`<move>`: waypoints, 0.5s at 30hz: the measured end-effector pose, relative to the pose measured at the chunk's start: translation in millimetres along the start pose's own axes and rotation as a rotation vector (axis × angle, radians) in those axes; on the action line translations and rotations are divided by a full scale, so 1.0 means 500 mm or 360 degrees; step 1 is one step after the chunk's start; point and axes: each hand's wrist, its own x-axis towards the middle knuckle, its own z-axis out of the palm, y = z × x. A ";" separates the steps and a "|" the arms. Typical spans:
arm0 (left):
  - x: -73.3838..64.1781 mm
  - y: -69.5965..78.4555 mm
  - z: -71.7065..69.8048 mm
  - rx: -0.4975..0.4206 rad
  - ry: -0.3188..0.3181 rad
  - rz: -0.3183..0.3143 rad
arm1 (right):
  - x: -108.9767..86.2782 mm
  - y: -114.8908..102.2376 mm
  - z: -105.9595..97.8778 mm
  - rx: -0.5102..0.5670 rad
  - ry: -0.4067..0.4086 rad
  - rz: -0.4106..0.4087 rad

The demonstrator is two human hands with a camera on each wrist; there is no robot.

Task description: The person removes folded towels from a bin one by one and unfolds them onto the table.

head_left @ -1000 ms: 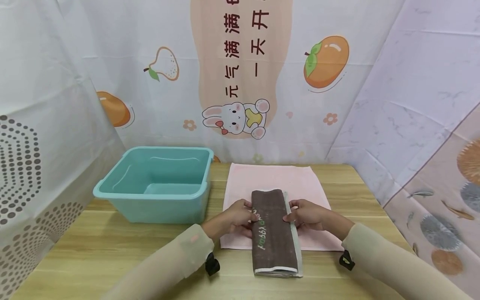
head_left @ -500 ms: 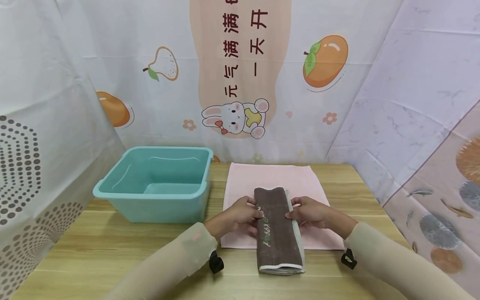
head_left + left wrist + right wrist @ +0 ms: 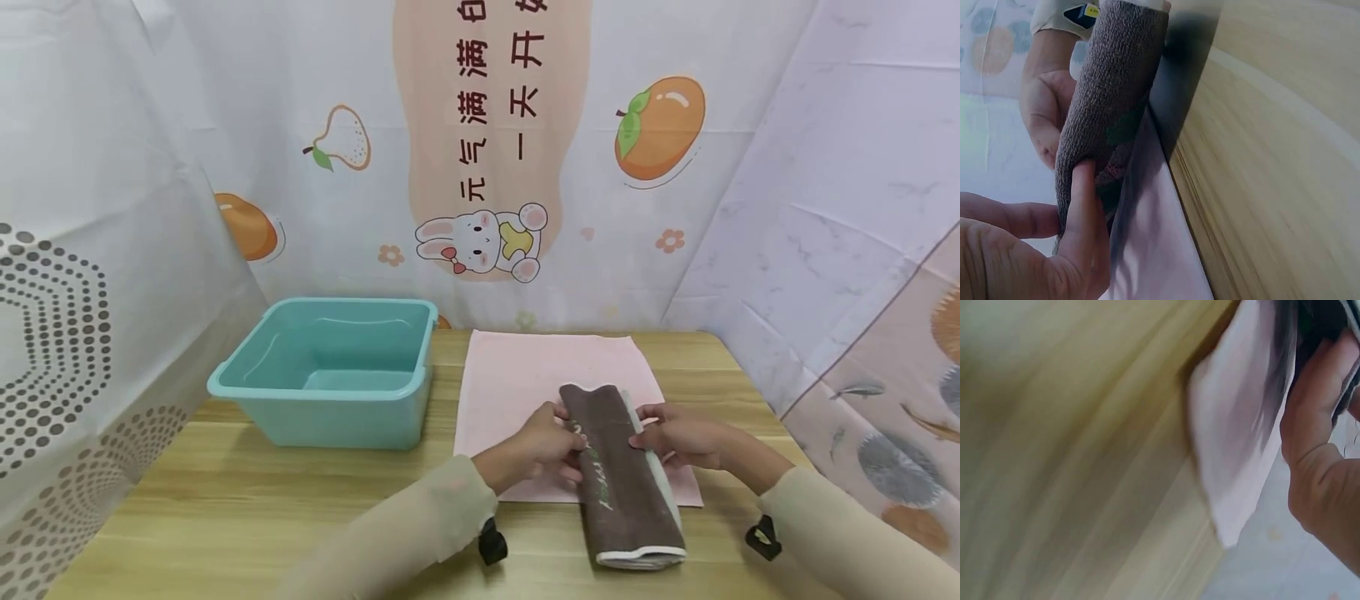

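A folded brown towel [image 3: 622, 475] with white edging and pale lettering is held up between both hands, tilted, over the right part of a pink cloth [image 3: 517, 367]. My left hand [image 3: 543, 446] pinches its left long edge, thumb on top. On the opposite edge, my right hand [image 3: 686, 437] grips it with the thumb above and fingers below. In the left wrist view the towel [image 3: 1107, 81] shows a looped pile and casts a shadow below it. The right wrist view catches only the towel's dark edge at the top right, beside the right hand [image 3: 1325, 437].
A turquoise plastic basin [image 3: 322, 394] stands at the back left of the wooden table [image 3: 300, 508]. The pink cloth lies flat behind and under the towel. Printed curtains [image 3: 585, 183] close off the back and both sides.
Both hands have carried the towel to the right, and it now slants more, its near end swung rightward. The head view has shifted slightly. Basin and pink cloth stay in place.
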 end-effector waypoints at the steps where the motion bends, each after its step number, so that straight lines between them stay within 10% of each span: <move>1: 0.002 0.000 0.015 -0.0007 0.0007 0.0002 | -0.008 0.005 -0.009 -0.0006 -0.0003 -0.0005; 15: 0.040 -0.002 0.201 -0.0239 0.0148 0.0075 | -0.111 0.060 -0.149 -0.0013 -0.0047 -0.0079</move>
